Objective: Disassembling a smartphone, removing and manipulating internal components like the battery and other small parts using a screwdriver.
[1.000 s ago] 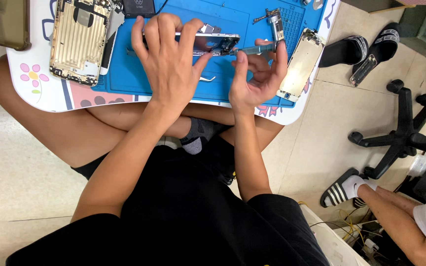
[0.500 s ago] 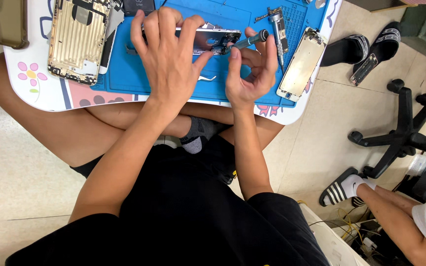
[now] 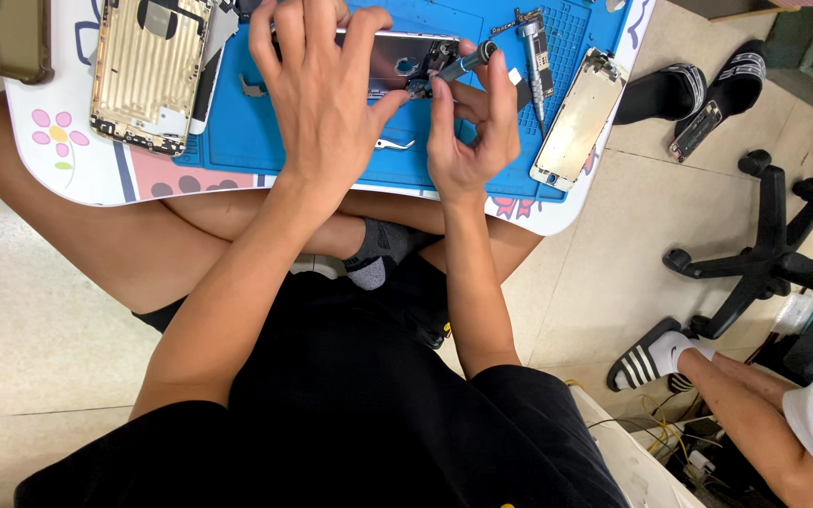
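The opened phone housing [image 3: 397, 61] lies on the blue repair mat [image 3: 265, 141], long axis left to right, under both hands. The left hand [image 3: 317, 89] presses flat on it, fingers spread and closing on nothing. The right hand [image 3: 472, 132], at its right end, pinches a small screwdriver [image 3: 458, 64] tilted tip-down onto the housing.

Left hand [image 3: 317, 89] is spread flat over the opened phone [image 3: 402, 58] on the blue mat [image 3: 265, 132], right hand [image 3: 472, 122] pinches a small screwdriver [image 3: 458, 66] with the tip at the phone's edge. Gold phone shell [image 3: 148, 71] lies off to the left, a screen panel [image 3: 578, 118] to the right
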